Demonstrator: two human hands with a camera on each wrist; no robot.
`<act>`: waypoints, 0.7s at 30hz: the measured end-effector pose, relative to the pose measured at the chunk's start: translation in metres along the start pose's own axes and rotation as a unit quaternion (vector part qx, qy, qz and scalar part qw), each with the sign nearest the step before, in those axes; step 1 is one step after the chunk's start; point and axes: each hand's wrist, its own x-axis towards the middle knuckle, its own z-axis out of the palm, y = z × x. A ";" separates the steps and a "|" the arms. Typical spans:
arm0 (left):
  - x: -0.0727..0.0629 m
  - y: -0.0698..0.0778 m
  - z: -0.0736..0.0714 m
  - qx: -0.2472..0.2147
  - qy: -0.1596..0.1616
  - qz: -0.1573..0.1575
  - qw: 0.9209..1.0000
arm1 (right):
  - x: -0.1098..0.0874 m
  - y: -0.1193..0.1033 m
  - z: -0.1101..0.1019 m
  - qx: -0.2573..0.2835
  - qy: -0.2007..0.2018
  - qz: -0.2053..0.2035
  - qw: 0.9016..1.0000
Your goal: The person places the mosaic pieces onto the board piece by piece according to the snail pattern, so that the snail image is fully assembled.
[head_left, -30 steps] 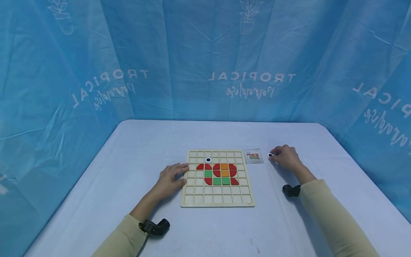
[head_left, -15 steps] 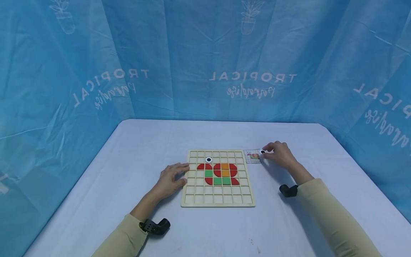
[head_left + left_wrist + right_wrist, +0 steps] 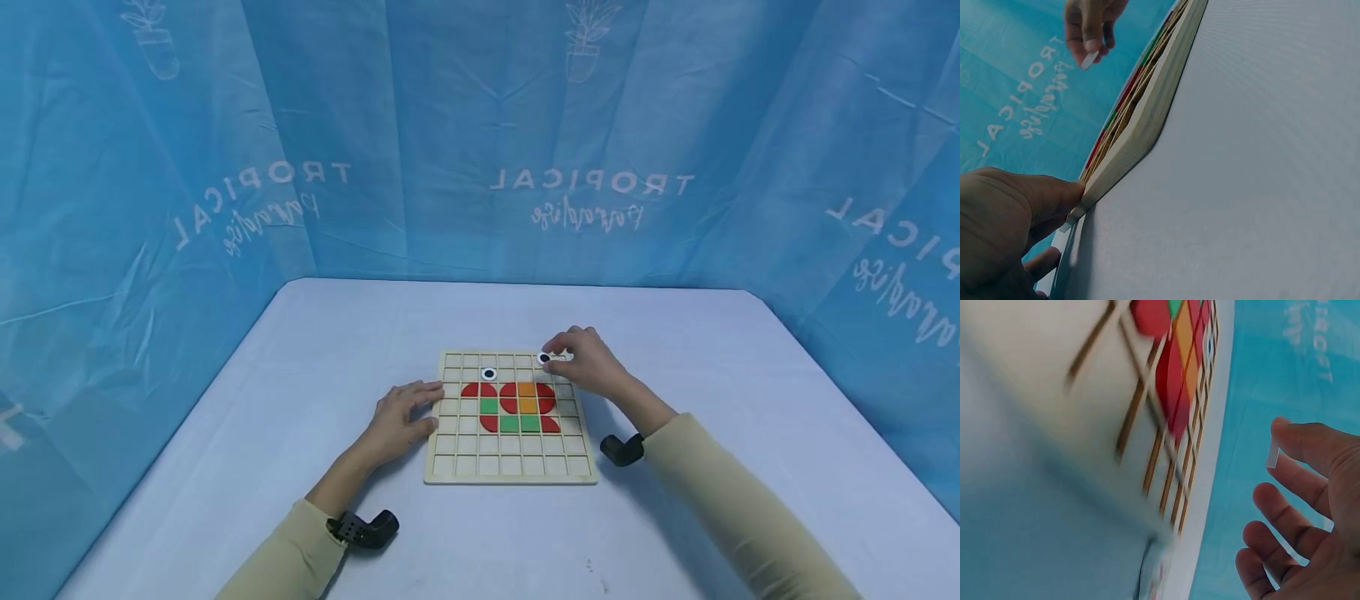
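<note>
A pale wooden grid board [image 3: 510,467] lies on the table, with red, green and orange pieces set in its middle cells. One round white eye piece [image 3: 489,374] with a black centre sits in a cell above them. My left hand [image 3: 396,423] rests at the board's left edge, its thumb [image 3: 1054,194] and fingers touching the rim. My right hand [image 3: 592,365] pinches a second eye piece [image 3: 543,358] between thumb and index finger over the board's top right. From the side, that thin white piece [image 3: 1272,453] is held above the surface, the other fingers loosely bent.
A small picture card [image 3: 1155,575] lies beside the board on the right, hidden by my right hand in the head view. A white cloth covers the table [image 3: 360,325]. A blue printed curtain [image 3: 465,225] hangs behind and at both sides.
My right hand has moved left with the eye piece, from the table right of the card, past the card, to over the board's upper right. My left hand has stayed in place.
</note>
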 end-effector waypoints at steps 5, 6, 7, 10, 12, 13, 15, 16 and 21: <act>0.000 0.000 0.000 0.000 0.000 -0.001 1.000 | 0.009 -0.025 0.019 0.007 -0.015 -0.012 1.000; 0.000 0.000 0.000 -0.001 0.001 -0.001 1.000 | 0.010 -0.029 0.023 0.010 -0.018 -0.013 1.000; 0.000 0.000 0.000 -0.002 0.001 -0.001 1.000 | 0.013 -0.033 0.027 0.013 -0.021 -0.012 1.000; -0.001 -0.001 0.001 -0.004 0.001 0.002 1.000 | 0.018 -0.042 0.038 0.017 -0.026 -0.029 0.999; -0.001 -0.001 0.001 -0.005 -0.001 0.007 1.000 | 0.022 -0.047 0.045 0.016 -0.027 -0.039 0.999; -0.001 -0.001 0.001 -0.005 -0.002 0.010 1.000 | 0.024 -0.050 0.047 0.016 -0.029 -0.042 0.999; -0.001 -0.001 0.000 -0.004 -0.003 0.016 1.000 | 0.027 -0.055 0.051 0.017 -0.036 -0.048 0.998; -0.001 -0.001 0.000 -0.004 -0.003 0.018 1.000 | 0.028 -0.057 0.053 0.017 -0.038 -0.050 0.998; -0.001 0.001 -0.001 -0.002 -0.007 0.015 1.000 | 0.036 -0.065 0.061 0.009 -0.048 -0.053 0.997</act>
